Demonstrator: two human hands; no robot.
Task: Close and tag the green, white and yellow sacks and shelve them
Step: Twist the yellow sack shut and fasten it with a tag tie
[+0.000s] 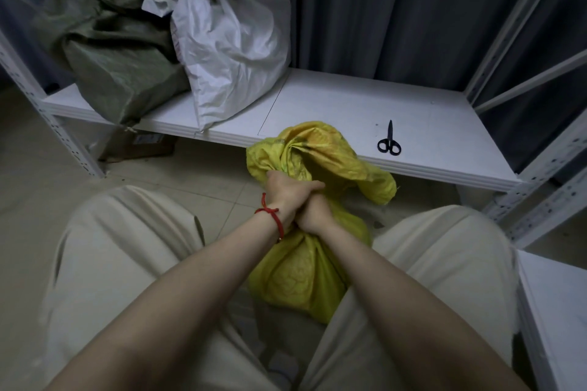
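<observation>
The yellow sack is stood on the floor before the shelf, its gathered neck clasped by the curled fingers of the left hand and, directly beneath and touching it, of the right hand, while the green sack and white sack are rested on the shelf

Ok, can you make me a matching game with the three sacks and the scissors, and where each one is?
Things:
1 green sack
2 white sack
3 yellow sack
4 scissors

Places:
A on the floor, gripped by the left hand and right hand
B right part of the shelf
C left end of the shelf
D on the shelf, just right of the green sack

Pairs: 1-C, 2-D, 3-A, 4-B
</observation>
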